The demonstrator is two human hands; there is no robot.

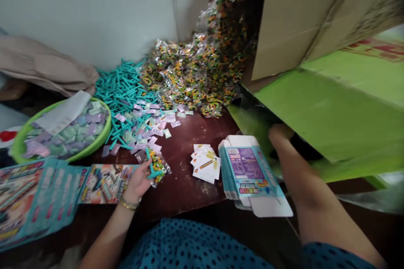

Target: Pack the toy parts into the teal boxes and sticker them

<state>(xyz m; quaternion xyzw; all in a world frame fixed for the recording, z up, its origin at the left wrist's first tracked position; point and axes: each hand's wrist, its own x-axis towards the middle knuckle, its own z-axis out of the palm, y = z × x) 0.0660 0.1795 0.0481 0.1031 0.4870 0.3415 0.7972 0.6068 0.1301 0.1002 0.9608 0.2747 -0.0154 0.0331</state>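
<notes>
"What's on your far left?"
"Standing printed boxes point(58, 197) at eight o'clock, and above them, at nine, a green basket point(107, 133) full of pale sachets point(80, 129). Next come teal sticks point(121, 86), heaped between nine and ten."

"And your left hand?"
"My left hand point(142, 181) is between seven and eight, fingers curled round a teal piece point(153, 173) and a clear bag point(160, 163) of orange, green and dark bits, both just above the table point(183, 193)."

"Further along?"
"A mound of similar bags point(195, 73) at twelve, fanned cards point(205, 164) at six, then a stack of flattened boxes point(249, 172) between four and five, just beside the cards."

"Your right hand?"
"My right hand point(279, 131) is just past three, reaching into the dark gap beneath a green panel point(315, 109). Its fingers are hidden, so I can't tell whether they grip anything."
</notes>
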